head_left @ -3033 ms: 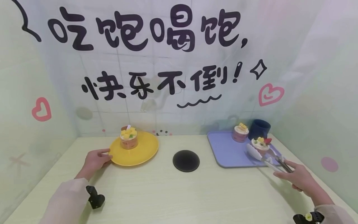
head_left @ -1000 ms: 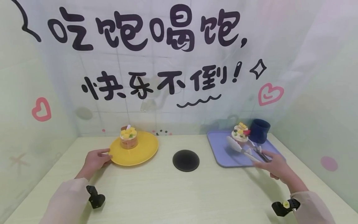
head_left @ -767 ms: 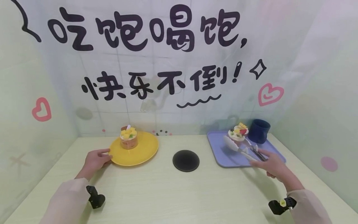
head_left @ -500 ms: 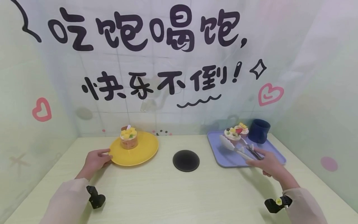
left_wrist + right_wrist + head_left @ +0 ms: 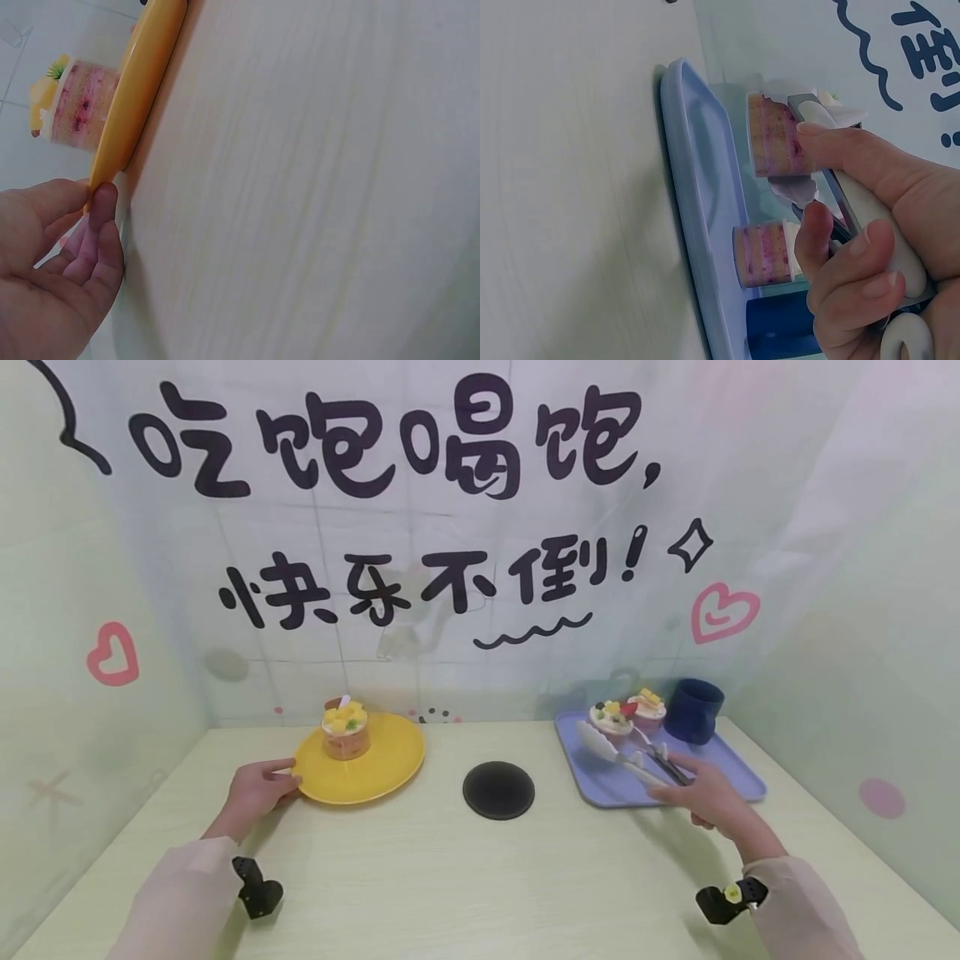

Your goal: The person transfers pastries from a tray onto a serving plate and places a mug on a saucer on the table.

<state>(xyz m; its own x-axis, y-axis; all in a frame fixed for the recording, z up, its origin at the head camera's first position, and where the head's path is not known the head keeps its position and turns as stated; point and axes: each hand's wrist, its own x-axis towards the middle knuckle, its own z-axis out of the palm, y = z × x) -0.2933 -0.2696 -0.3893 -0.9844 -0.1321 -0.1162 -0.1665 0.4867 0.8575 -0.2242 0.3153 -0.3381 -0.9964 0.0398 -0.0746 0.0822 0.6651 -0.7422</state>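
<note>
My left hand (image 5: 258, 789) pinches the near-left rim of the yellow plate (image 5: 375, 778) between thumb and fingers. On that plate stands a dessert cup (image 5: 345, 745) topped with yellow cubes. Tongs (image 5: 600, 743) with pale tips are gripped in my right hand (image 5: 708, 797). Their tips clasp a second dessert cup (image 5: 609, 718) with white cream, strawberry and fruit bits. In the right wrist view this clasped cup (image 5: 776, 139) hangs above the blue tray (image 5: 686, 165), apart from its surface. A third dessert cup (image 5: 648, 710) stands on the tray just right of the clasped one.
A dark blue mug (image 5: 695, 710) occupies the tray's back right corner. Between plate and tray lies a black round disc (image 5: 498, 790) on the pale table (image 5: 465, 885). Printed sheets (image 5: 480, 677) enclose the back and sides.
My right hand has carried the tongs and clasped cup leftward over the tray, past the front of the standing cup, which now shows more. My left hand and the plate stay put.
</note>
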